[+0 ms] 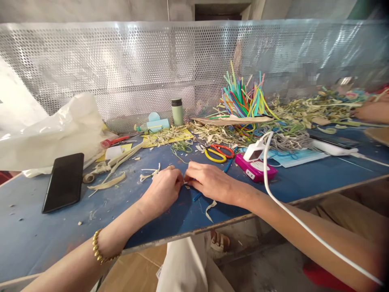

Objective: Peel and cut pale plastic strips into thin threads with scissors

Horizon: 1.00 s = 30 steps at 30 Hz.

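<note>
- left forearm (73, 253) and right forearm (288, 221) angle in from either side
- left hand (164, 187) is palm-down, fingers (178, 177) curled
- right hand (211, 181) mirrors it, pretty much knuckle to knuckle, tips kinda hidden

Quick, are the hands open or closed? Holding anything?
Left hand: closed; can't tell if it holds anything.
Right hand: closed; same, can't tell.
</note>
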Available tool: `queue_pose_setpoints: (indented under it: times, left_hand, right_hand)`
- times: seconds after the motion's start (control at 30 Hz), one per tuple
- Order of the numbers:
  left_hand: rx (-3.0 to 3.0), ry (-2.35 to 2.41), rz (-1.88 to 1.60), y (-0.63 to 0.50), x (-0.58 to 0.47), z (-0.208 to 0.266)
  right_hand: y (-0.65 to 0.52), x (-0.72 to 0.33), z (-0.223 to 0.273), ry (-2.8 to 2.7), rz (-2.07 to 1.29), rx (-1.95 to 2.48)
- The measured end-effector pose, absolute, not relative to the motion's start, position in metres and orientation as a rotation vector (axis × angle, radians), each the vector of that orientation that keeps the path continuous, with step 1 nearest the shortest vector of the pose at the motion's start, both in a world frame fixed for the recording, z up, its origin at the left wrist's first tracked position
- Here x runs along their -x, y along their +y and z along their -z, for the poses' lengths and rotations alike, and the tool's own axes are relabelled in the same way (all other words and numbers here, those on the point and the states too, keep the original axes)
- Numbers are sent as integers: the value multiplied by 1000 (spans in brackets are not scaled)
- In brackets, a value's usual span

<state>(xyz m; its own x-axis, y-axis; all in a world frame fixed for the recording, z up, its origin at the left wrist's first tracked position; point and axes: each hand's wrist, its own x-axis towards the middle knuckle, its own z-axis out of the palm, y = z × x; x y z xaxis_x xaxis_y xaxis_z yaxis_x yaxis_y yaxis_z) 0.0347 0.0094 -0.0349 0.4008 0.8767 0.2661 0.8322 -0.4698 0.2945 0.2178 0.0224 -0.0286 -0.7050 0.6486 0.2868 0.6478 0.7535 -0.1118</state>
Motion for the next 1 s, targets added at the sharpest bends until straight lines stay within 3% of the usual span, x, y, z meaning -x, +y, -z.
queue_pose_setpoints:
  times: [0.3,1.0]
  left_hand:
    - [-2461,1527,-541,18,-31,31]
    - [-2578,1501,-518,15,-27,39]
  right_hand:
    - [24,-211,29,-2770,204,941]
    - [30,-209,33,-2704,54,1060]
